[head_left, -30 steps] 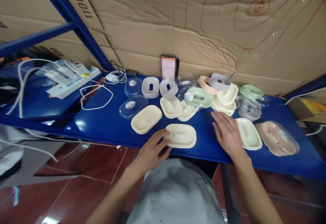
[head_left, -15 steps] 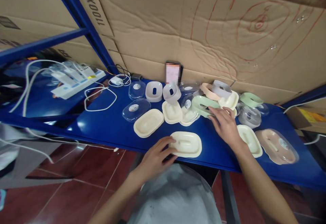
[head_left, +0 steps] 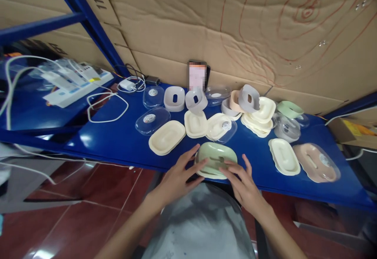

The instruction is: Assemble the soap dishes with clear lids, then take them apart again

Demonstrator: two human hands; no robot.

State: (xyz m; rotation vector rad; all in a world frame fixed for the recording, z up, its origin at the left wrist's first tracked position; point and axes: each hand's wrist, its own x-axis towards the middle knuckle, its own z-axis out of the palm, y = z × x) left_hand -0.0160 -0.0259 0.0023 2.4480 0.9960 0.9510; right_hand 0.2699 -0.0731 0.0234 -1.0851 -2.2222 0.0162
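Fingers of both hands now gripping green insert (head_left: 216, 158), newly seated on cream tray (head_left: 212, 173), right hand (head_left: 243, 180) back from pile, left hand (head_left: 179, 172) unmoved

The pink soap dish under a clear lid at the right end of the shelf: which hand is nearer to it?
Right. The right hand is left of the pink soap dish, and the left hand is farther left.

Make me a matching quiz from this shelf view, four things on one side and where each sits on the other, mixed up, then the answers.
Things:
1. pale green oval plastic dish
2. pink oval dish under a clear lid
3. white power strip
4. dark phone

Places:
A. leaning on the cardboard at the back
B. far left
C. between both hands at the front edge
D. far right of the blue shelf

Pairs: 1-C, 2-D, 3-B, 4-A
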